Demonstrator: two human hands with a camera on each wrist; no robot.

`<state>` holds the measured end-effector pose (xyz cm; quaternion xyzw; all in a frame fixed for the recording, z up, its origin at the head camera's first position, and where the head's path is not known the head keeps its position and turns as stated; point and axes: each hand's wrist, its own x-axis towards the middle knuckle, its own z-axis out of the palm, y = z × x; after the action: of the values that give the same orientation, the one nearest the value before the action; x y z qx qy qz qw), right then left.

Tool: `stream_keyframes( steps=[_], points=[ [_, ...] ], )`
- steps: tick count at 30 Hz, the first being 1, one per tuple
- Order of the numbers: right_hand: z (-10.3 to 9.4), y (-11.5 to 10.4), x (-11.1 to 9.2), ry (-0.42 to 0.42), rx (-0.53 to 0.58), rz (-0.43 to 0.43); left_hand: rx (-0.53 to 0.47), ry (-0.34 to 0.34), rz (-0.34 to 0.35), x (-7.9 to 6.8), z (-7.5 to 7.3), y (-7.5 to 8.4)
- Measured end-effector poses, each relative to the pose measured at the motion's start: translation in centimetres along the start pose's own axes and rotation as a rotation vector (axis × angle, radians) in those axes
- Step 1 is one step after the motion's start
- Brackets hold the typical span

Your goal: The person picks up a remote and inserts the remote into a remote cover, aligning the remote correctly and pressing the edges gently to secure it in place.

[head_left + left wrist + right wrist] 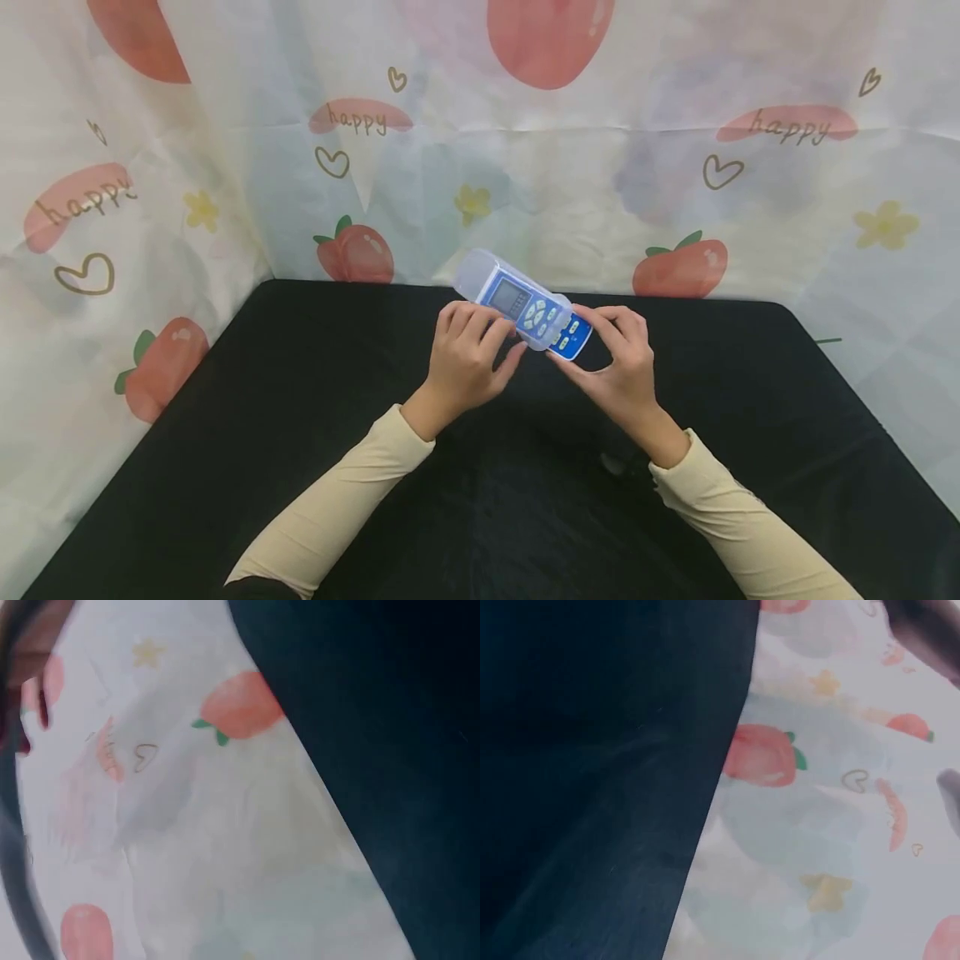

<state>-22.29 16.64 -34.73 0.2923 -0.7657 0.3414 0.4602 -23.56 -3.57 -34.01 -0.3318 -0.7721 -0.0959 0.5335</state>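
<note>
A blue-and-white remote control [574,335] with a small grey screen lies slanted inside a translucent cover [472,273], held up in front of me. Its lower right end, with several buttons, sticks out of the cover. My left hand [468,354] grips the covered part from below left, fingers over its near edge. With thumb and fingers, my right hand [622,362] pinches the bare end of the remote. Only bits of the hands show at the edges of the wrist views; the remote is out of sight there.
A black-covered table [480,500] spreads under both arms. Behind it and at the sides hangs a pale curtain [540,183] printed with strawberries, hearts and flowers. A small dull shiny spot [613,463] shows on the black surface near the right wrist.
</note>
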Motion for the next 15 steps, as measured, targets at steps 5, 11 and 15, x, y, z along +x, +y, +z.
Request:
stream_keyframes(
  steps=[5, 11, 15],
  points=[
    [0.4, -0.8, 0.0, 0.016, 0.063, 0.104, 0.162, -0.006, 0.061, -0.4, 0.3, 0.3],
    [0.5, -1.2, 0.1, -0.036, 0.126, 0.162, 0.245, 0.051, 0.062, -0.1, 0.4, 0.2],
    [0.3, -1.3, 0.2, -0.06, 0.126, 0.184, 0.232, 0.053, 0.068, -0.1, 0.5, 0.2]
  ],
)
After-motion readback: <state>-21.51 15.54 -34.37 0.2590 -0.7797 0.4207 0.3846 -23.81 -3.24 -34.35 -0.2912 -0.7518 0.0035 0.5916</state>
